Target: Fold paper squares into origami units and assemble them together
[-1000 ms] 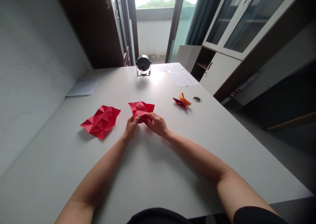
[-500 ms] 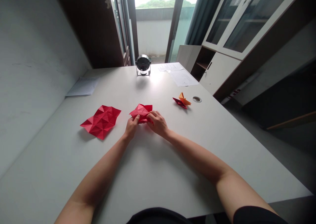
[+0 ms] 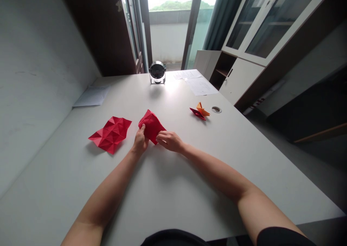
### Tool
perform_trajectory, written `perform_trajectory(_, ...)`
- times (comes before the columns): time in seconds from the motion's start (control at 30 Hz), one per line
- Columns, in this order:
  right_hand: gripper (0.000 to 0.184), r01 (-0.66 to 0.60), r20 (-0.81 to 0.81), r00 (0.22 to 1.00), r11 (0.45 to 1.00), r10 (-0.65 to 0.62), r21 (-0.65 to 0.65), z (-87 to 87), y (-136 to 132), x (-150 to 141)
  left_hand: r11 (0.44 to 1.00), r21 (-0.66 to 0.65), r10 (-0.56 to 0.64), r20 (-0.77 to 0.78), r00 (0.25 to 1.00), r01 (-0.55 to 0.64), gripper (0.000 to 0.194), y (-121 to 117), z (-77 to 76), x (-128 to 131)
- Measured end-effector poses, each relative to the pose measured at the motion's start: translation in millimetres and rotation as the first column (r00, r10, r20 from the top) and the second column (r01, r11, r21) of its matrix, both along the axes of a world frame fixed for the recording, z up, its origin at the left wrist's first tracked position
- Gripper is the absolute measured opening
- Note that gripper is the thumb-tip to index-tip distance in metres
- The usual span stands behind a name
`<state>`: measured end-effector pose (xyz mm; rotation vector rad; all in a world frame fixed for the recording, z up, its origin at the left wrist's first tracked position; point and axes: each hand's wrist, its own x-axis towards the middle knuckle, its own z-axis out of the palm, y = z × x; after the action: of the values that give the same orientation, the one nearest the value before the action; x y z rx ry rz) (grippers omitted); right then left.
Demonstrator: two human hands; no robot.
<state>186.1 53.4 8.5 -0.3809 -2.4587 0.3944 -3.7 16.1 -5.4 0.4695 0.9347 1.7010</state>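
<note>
A folded red paper (image 3: pixel 151 124) lies on the white table (image 3: pixel 173 188), collapsed into a compact diamond shape. My left hand (image 3: pixel 140 141) pinches its near left edge. My right hand (image 3: pixel 169 141) pinches its near right corner, fingers curled. A second red sheet (image 3: pixel 111 133), creased in a triangle grid and spread out, rests to the left of my left hand.
A small red and orange folded paper figure (image 3: pixel 200 111) sits to the right, beside a round cable hole (image 3: pixel 216 109). A small round fan (image 3: pixel 157 72) stands at the far edge. Paper sheets (image 3: pixel 199 83) lie far right, and another paper sheet (image 3: pixel 91 95) lies by the left wall.
The red paper between my hands has been collapsed from a loose, open shape into a flatter diamond. Both hands shifted slightly towards me and left.
</note>
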Motion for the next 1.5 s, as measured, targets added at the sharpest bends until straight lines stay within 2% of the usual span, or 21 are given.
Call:
perform_trajectory(0.07, 0.021, 0.129, -0.117, 0.983, 0.986, -0.142, -0.107, -0.3, 2, 2, 1.0, 0.015, -0.026, 0.031, 0.999, 0.025, 0.034, 0, -1.2, 0)
perform_trajectory(0.13, 0.018, 0.259, -0.234, 0.921, 0.938, -0.312, -0.231, -0.3, 7, 2, 0.998, 0.036, -0.047, 0.05, 0.998, 0.046, 0.033, -1, -0.9, 1)
perform_trajectory(0.2, 0.016, 0.331, -0.296, 0.849, 0.878, -0.437, -0.346, -0.9, 12, 2, 0.997, 0.047, -0.067, 0.052, 0.996, 0.065, 0.032, -3, 0.7, 4)
perform_trajectory(0.23, 0.021, 0.336, -0.304, 0.831, 0.856, -0.466, -0.393, -1.5, 15, 1, 0.996, 0.045, -0.082, 0.048, 0.995, 0.08, 0.032, -4, 1.7, 5)
perform_trajectory(0.3, 0.036, 0.285, -0.291, 0.837, 0.824, -0.463, -0.49, -3.3, 19, -1, 0.993, 0.036, -0.118, 0.039, 0.992, 0.116, 0.034, -5, 3.4, 8)
perform_trajectory(0.37, 0.039, 0.186, -0.259, 0.869, 0.763, -0.422, -0.619, -5.2, 20, -2, 0.987, 0.04, -0.154, 0.034, 0.987, 0.153, 0.036, -6, 4.2, 10)
perform_trajectory(0.47, 0.032, 0.023, -0.232, 0.899, 0.571, -0.37, -0.82, -6.9, 22, -3, 0.98, 0.065, -0.193, 0.037, 0.981, 0.19, 0.039, -6, 2.8, 8)
perform_trajectory(0.53, 0.029, -0.076, -0.28, 0.872, 0.456, -0.401, -0.887, -7.1, 27, -2, 0.974, 0.079, -0.217, 0.039, 0.975, 0.213, 0.04, -6, 1.0, 5)
perform_trajectory(0.6, 0.026, -0.142, -0.348, 0.798, 0.408, -0.492, -0.902, -7.2, 33, 1, 0.971, 0.079, -0.228, 0.035, 0.973, 0.224, 0.041, -5, -0.6, 2)
perform_trajectory(0.7, 0.022, -0.16, -0.395, 0.72, 0.419, -0.57, -0.894, -8.5, 46, 6, 0.973, 0.074, -0.22, 0.028, 0.975, 0.217, 0.043, -5, -1.1, -1)
perform_trajectory(0.8, 0.022, -0.157, -0.403, 0.718, 0.432, -0.568, -0.888, -10.2, 54, 10, 0.971, 0.078, -0.226, 0.012, 0.974, 0.225, 0.046, -5, 0.3, -3)
perform_trajectory(0.87, 0.022, -0.134, -0.412, 0.716, 0.467, -0.564, -0.874, -9.8, 54, 11, 0.974, 0.079, -0.21, -0.009, 0.978, 0.21, 0.047, -4, 1.4, -4)
perform_trajectory(0.93, 0.021, -0.058, -0.418, 0.735, 0.564, -0.534, -0.824, -7.9, 50, 10, 0.981, 0.081, -0.174, -0.031, 0.984, 0.176, 0.046, -3, 2.4, -4)
perform_trajectory(1.03, 0.023, 0.105, -0.399, 0.798, 0.757, -0.452, -0.645, -4.8, 40, 7, 0.983, 0.082, -0.156, -0.062, 0.986, 0.161, 0.043, -4, 5.3, 0)
perform_trajectory(1.1, 0.027, 0.175, -0.37, 0.829, 0.823, -0.419, -0.54, -4.4, 34, 4, 0.98, 0.07, -0.181, -0.082, 0.98, 0.186, 0.043, -5, 8.0, 4)
perform_trajectory(1.17, 0.026, 0.216, -0.333, 0.849, 0.845, -0.41, -0.49, -5.3, 30, 3, 0.972, 0.046, -0.225, -0.103, 0.969, 0.231, 0.042, -8, 10.4, 9)
perform_trajectory(1.27, 0.012, 0.236, -0.31, 0.853, 0.84, -0.42, -0.489, -6.2, 30, 3, 0.952, 0.021, -0.302, -0.116, 0.946, 0.307, 0.043, -12, 11.5, 13)
perform_trajectory(1.33, 0.011, 0.214, -0.336, 0.822, 0.796, -0.46, -0.566, -5.8, 33, 4, 0.943, 0.017, -0.329, -0.122, 0.937, 0.333, 0.043, -13, 10.4, 13)
perform_trajectory(1.4, 0.017, 0.128, -0.382, 0.76, 0.697, -0.526, -0.705, -4.9, 38, 5, 0.95, 0.015, -0.307, -0.137, 0.942, 0.312, 0.042, -12, 8.4, 10)
perform_trajectory(1.5, 0.027, -0.103, -0.436, 0.653, 0.498, -0.619, -0.861, -3.1, 46, 8, 0.981, -0.005, -0.189, -0.201, 0.961, 0.192, 0.042, -9, 5.3, 6)
